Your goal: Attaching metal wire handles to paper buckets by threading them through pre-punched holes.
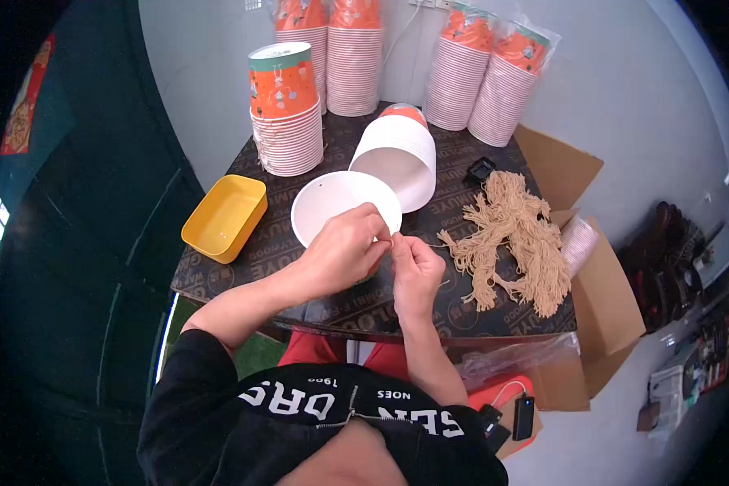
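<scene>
A white paper bucket (332, 193) stands mouth up in front of me, with a small dark hole near its far-left rim. My left hand (347, 249) reaches over its near-right side, fingers closed in a pinch. Beside it my right hand (417, 271) is also closed, thumb and fingertips meeting the left fingertips right at the rim. What is between the fingertips is too small to make out. Close to the right hand lies a heap of tan twine strands (535, 251), knotted and spread out.
Left stands a yellow plastic box (233, 231). Behind are a tall stack of orange-printed buckets (287, 105) and a stack of buckets lying sideways (409, 158). More plastic-wrapped stacks (462, 69) line the wall. A small black object (479, 170) sits by the twine; an open cardboard box (603, 304) stands right of the table.
</scene>
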Available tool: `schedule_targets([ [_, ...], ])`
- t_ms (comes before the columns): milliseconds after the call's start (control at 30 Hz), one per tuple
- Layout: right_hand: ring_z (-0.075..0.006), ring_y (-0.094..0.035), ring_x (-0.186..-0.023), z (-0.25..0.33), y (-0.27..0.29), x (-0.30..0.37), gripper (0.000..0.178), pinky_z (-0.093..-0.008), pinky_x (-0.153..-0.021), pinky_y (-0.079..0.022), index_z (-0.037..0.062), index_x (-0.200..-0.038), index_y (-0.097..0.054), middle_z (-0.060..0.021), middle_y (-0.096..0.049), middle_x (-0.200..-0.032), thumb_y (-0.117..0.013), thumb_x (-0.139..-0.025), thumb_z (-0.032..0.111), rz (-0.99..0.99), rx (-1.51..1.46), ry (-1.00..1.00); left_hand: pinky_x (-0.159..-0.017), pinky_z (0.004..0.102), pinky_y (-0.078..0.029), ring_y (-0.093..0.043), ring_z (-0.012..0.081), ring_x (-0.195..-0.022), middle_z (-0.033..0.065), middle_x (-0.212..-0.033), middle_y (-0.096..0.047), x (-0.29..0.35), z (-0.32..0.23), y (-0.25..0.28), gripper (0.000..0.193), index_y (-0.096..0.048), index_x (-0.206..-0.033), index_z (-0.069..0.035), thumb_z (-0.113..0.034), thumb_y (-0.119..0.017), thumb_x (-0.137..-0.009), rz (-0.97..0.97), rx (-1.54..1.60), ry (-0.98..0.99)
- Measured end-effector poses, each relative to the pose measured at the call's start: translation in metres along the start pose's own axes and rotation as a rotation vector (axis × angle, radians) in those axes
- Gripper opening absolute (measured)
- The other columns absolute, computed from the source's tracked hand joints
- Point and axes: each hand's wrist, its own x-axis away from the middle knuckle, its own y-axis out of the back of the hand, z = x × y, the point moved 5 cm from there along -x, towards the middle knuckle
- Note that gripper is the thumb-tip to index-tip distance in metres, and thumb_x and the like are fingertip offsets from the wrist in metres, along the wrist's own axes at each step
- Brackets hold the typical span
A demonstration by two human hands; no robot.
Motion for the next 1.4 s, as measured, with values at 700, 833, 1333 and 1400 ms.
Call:
schedule_targets([
  [700,-0.0044,-0.049,-0.065,0.016,0.003,0.013,0.03,-0.0235,-0.057,-0.042,-0.0054,-0.089,-0.067,0.0001,-0.06,-0.071,-0.055,-0.102,0.019,0.051,0.019,0.071,-0.065,0.0412,-0.05,-0.062,0.0343,-0.076,0.0142,-0.087,-0.061,0.011,-0.018,-0.009,0.017,-0.056,-0.082,-0.001,0.004,-0.07,-0.073,-0.195,-0.172,-0.163],
  [833,-0.004,-0.05,-0.067,0.026,0.012,0.014,0.023,-0.0211,-0.059,-0.041,-0.0047,-0.102,-0.069,0.0009,-0.061,-0.076,-0.057,-0.099,0.014,-0.039,0.15,0.21,-0.066,0.037,-0.05,-0.064,0.0285,-0.077,0.0128,-0.085,-0.062,0.01,-0.007,-0.005,0.011,-0.059,-0.083,0.0,0.003,-0.068,-0.078,-0.127,0.037,0.045],
  [1333,-0.003,-0.046,-0.063,0.013,0.053,0.027,0.009,-0.0194,-0.055,-0.038,0.0002,-0.088,-0.059,0.0024,-0.052,-0.075,-0.067,-0.092,0.003,-0.097,0.396,0.306,-0.07,0.0392,-0.052,-0.067,0.0331,-0.079,0.0193,-0.082,-0.065,0.009,0.002,0.001,0.006,-0.063,-0.082,0.004,-0.002,-0.062,-0.084,-0.03,0.158,0.298],
  [1400,-0.0034,-0.044,-0.062,0.014,0.054,0.028,0.01,-0.02,-0.055,-0.037,0.0002,-0.086,-0.058,0.0021,-0.051,-0.074,-0.066,-0.092,0.002,-0.096,0.426,0.322,-0.071,0.0394,-0.052,-0.067,0.0332,-0.079,0.0196,-0.082,-0.065,0.009,0.001,0.001,0.007,-0.063,-0.083,0.004,-0.003,-0.062,-0.084,-0.013,0.148,0.335],
])
